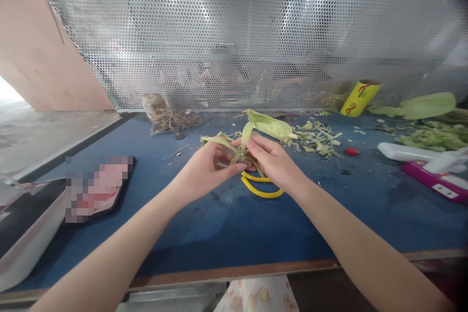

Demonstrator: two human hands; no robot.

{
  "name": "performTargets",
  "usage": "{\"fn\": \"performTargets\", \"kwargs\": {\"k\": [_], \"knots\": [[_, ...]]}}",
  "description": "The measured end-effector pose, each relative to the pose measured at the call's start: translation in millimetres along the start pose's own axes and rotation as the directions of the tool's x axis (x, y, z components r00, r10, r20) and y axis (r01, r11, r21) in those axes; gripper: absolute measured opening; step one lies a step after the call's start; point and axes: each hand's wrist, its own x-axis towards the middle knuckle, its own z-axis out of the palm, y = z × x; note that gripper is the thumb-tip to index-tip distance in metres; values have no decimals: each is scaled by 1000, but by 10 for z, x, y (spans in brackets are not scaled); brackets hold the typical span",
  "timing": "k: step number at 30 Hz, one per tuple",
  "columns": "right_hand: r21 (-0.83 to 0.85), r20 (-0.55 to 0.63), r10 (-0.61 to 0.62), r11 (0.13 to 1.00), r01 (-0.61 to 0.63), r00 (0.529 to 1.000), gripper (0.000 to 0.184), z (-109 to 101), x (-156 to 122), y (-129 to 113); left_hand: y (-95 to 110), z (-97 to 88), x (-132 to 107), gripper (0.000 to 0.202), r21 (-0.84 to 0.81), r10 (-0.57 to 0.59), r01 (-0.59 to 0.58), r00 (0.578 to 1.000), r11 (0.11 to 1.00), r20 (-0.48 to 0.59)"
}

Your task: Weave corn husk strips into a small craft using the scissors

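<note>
The left grip [208, 168] and the right grip [272, 161] both clench one bunch of green husk strips [224, 141], just above the blue counter [219, 234]; a yellow-handled tool [261, 191] lies beneath the right grip; a corn cob [272, 127] in its husk rests just behind.

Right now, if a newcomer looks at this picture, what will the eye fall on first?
First, the left hand and right hand meeting at the centre, both pinching green husk leaves above the blue table, with yellow loop handles just beneath them. Behind them lies an ear of corn, mostly wrapped in its husk, beside green scraps, and a shiny perforated metal screen fills the background.
</note>
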Motion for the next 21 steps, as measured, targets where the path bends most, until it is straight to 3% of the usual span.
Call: {"fn": "performTargets", "kwargs": {"k": [3, 7, 12, 15, 21], "knots": [[-81, -38, -8, 997, 4, 999, 31, 25, -1, 17, 6, 50, 1, 38, -79, -15, 10, 998, 997, -54], [-238, -138, -88, 970, 53, 987, 25, 30, -7, 41, 16, 78, 19, 23, -206, -87, 64, 991, 976, -102], [-504, -276, -287, 856, 117, 917, 16, 10, -23, 43, -25, 79, 45, 18, -345, -161, 108, 979, 932, -127], [-503, -246, -329, 848, 170, 912, 17, -15, -14, 34, -17, 91, 38, 18, -424, -192, 121, 973, 898, -129], [-375, -177, -244, 913, 164, 953, 20, -34, -1, 0, 58, 78, 19, 15, -251, -88, 35, 976, 967, -200]]}}
